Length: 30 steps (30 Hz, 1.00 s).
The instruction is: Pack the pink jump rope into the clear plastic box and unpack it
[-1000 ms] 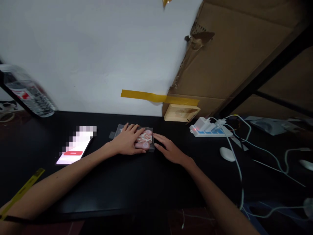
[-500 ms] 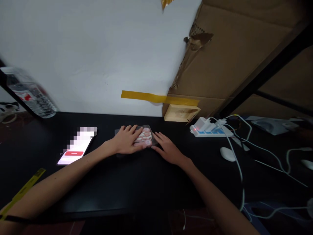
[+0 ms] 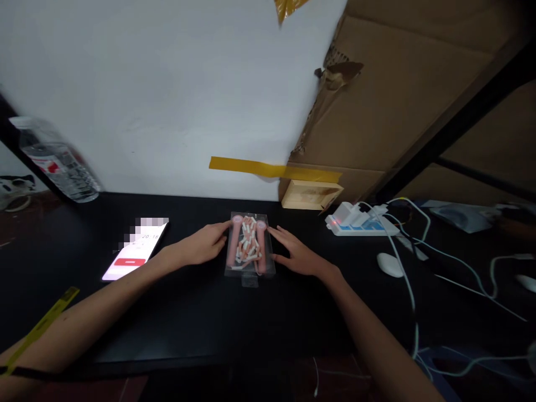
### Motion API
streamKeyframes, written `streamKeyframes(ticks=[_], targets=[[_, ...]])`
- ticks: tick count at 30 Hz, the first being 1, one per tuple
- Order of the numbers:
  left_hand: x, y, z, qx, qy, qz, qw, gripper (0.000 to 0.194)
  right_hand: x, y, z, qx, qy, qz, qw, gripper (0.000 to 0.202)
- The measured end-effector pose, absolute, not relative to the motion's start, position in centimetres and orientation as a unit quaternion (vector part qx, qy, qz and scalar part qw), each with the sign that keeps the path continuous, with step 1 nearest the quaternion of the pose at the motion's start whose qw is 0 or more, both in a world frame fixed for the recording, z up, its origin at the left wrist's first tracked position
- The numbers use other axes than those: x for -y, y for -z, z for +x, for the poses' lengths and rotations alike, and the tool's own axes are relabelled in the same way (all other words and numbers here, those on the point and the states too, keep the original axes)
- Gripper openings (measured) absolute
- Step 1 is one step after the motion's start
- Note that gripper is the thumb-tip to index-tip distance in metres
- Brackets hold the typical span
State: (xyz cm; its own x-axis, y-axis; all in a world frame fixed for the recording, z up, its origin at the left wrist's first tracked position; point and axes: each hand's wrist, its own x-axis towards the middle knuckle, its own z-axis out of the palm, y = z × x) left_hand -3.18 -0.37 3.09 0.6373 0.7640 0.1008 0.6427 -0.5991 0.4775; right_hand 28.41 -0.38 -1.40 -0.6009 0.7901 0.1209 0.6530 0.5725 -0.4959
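Observation:
A clear plastic box (image 3: 250, 245) lies lengthwise on the black tabletop. Inside it is what looks like a beaded jump rope, with two pink handles and a bundle of pink and white segments between them. My left hand (image 3: 206, 244) rests at the box's upper left edge, its index finger stretched to the side and the other fingers partly bent. At the right edge, my right hand (image 3: 298, 252) has its fingers spread, with fingertips at the box's side. A small clear flap sticks out from the box's near end.
A lit phone (image 3: 136, 251) lies left of my forearm, and a water bottle (image 3: 61, 167) leans at the far left. Behind on the right are a shallow wooden box (image 3: 312, 194), a power strip (image 3: 362, 220) with cables, and a white mouse (image 3: 390, 264).
The box has turned from lying crosswise to lengthwise, its near end now towards me. My left hand has come off its top to the left edge; my right hand has shifted slightly right.

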Motion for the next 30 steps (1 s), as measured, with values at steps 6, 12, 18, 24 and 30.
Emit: streamKeyframes(ticks=[6, 12, 18, 24, 30], targets=[[1.3, 2.1, -4.0, -0.405, -0.127, 0.901, 0.093, 0.076, 0.1, 1.5, 28.6, 0.879, -0.207, -0.403, 0.149, 0.078], [1.3, 2.8, -3.6, -0.408, -0.101, 0.904, 0.073, 0.067, 0.0, 2.0, 28.6, 0.876, -0.186, -0.421, 0.145, 0.077], [1.2, 2.9, -3.3, -0.423, -0.115, 0.897, 0.061, 0.061, 0.0, 1.8, 28.7, 0.863, -0.17, -0.463, 0.112, 0.075], [0.9, 3.2, -3.2, -0.447, -0.127, 0.883, 0.062, 0.063, -0.2, 1.3, 29.5, 0.865, -0.202, -0.44, 0.13, 0.074], [0.7, 3.6, -3.3, -0.447, -0.129, 0.884, 0.052, 0.064, -0.3, 1.1, 29.7, 0.867, -0.2, -0.445, 0.099, 0.08]])
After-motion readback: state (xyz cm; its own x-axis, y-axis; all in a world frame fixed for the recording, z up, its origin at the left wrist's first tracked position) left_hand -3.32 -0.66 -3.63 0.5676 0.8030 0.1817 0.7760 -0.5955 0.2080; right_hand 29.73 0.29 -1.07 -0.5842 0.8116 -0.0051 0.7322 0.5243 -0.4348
